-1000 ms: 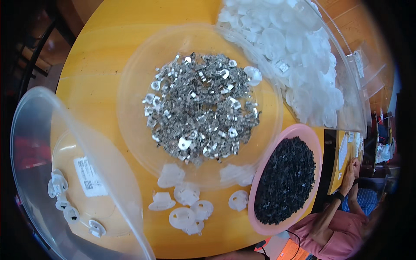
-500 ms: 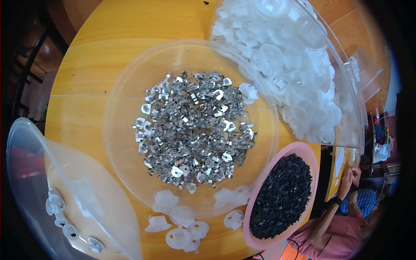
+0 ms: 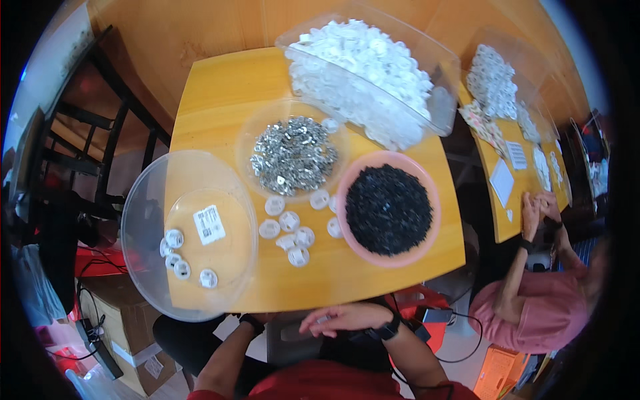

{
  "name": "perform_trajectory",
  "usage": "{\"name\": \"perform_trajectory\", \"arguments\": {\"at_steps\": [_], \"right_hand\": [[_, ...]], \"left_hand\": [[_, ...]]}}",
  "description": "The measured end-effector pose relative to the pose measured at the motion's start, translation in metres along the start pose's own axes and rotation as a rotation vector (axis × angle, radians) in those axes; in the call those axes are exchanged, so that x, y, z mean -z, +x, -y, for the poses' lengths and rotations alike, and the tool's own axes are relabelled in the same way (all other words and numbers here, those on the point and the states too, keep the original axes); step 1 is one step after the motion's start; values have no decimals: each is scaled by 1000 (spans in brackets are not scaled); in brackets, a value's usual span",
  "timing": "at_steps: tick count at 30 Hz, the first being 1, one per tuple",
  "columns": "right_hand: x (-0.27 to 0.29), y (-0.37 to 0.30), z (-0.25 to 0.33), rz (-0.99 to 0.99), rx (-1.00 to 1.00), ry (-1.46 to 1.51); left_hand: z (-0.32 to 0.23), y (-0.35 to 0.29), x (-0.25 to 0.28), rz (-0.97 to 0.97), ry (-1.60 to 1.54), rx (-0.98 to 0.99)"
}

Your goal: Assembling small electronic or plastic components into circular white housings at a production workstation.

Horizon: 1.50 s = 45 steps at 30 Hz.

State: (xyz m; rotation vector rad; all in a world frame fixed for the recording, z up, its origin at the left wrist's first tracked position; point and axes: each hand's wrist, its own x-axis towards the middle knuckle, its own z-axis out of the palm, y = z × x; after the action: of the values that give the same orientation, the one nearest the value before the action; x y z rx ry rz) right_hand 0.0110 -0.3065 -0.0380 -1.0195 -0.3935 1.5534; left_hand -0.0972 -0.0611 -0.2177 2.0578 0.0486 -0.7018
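Below the table's front edge, my right hand (image 3: 343, 318) reaches leftward with its fingers stretched out and slightly apart. A small pale spot shows by its fingers, too small to name. My left hand (image 3: 267, 317) is mostly hidden under the table edge; its fingers do not show. Nearest on the tabletop lie several loose white round plastic parts (image 3: 298, 256). Behind them a clear round tub (image 3: 247, 143) holds small shiny metal pieces (image 3: 293, 157). A pink basin (image 3: 347, 241) full of small black parts (image 3: 389, 210) stands to the right.
A large clear round tub (image 3: 150, 220) with several white parts overhangs the table's left front. At the back, a clear box (image 3: 445, 110) is heaped with white plastic parts (image 3: 363, 73). A co-worker (image 3: 527, 300) handles something at another table. Black chair frames (image 3: 100, 133) stand left.
The view has drawn back from the tub of metal pieces, taking in the whole table. My two hands and forearms now show at the lower edge; neither was visible before.
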Motion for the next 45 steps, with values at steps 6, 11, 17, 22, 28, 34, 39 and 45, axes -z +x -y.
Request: {"name": "perform_trajectory", "arguments": {"at_steps": [6, 11, 17, 22, 28, 34, 39, 45], "right_hand": [[-41, -33, 1, -135, 73, -320], [-68, -70, -19, -345, 335, -32], [-76, -89, 0, -574, 510, -27], [-71, -83, 16, -731, 588, -37], [-85, -46, 34, -569, 542, -33], [-107, -42, 24, -538, 445, -19], [-113, -17, 29, -380, 271, -40], [-138, -13, 61, -710, 372, -798]], "left_hand": [[-187, -93, 52, -283, 293, -493], [-263, -69, 69, -737, 323, -533], [-285, -22, 60, -823, 494, -457], [-290, -27, 55, -823, 354, -421], [-271, -109, 43, -728, 131, -629], [-252, -131, 21, -683, -119, -629], [-232, -162, 28, -922, -228, -612], [-210, -172, 39, -706, -845, -460]]}}
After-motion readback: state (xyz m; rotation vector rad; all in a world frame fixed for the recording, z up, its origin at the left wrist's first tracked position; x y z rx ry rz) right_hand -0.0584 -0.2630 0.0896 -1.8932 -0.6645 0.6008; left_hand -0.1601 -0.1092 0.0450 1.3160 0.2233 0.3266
